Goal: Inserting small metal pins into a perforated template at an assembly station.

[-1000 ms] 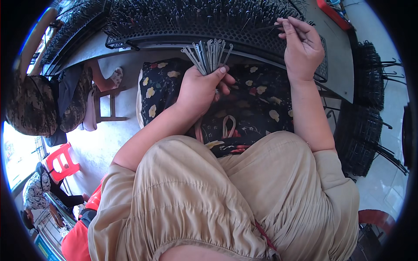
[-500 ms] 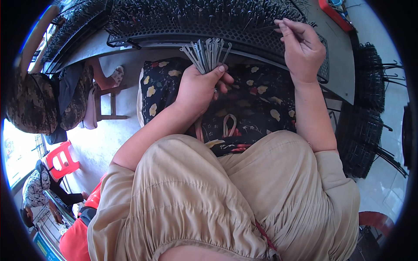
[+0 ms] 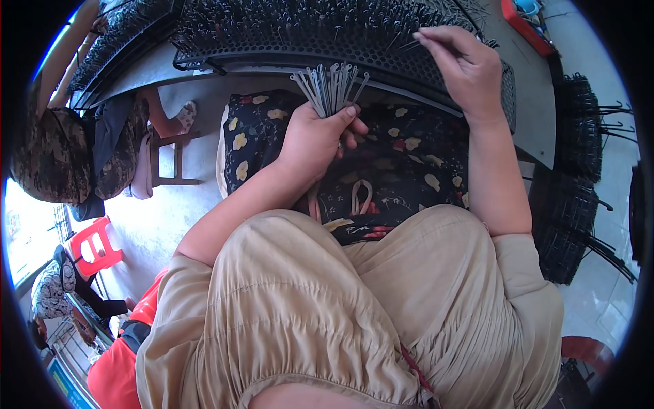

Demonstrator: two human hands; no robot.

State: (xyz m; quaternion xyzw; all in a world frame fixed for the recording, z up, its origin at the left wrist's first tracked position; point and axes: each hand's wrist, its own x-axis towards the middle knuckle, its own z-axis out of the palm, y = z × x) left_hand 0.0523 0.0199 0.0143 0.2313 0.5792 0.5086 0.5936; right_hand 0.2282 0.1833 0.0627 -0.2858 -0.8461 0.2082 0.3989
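Note:
My left hand (image 3: pixel 313 140) is closed around a fanned bundle of thin grey metal rods (image 3: pixel 330 87). Small eyelets top the rods, which point away from me over my lap. To the right, my right hand (image 3: pixel 473 71) is raised at the near edge of a black perforated rack (image 3: pixel 286 58). Its thumb and forefinger are pinched together; whatever is between them is too small to make out. Crowding the rack are many thin dark rods (image 3: pixel 300 24) with hooked or looped tips, standing upright. A dark flowered cloth (image 3: pixel 402 153) covers my lap below both hands.
A second rack of rods (image 3: pixel 129 41) stands at the left, beside a seated person in patterned clothing (image 3: pixel 51 157). Dark hooked racks (image 3: pixel 579 129) are at the right. A red tray (image 3: pixel 526 27) lies at the far right, and a red stool (image 3: pixel 97 247) at the left.
My right hand has shifted slightly left over the rack, its fingers still pinched. The left hand and its bundle have barely moved, and the whole view has shifted a little.

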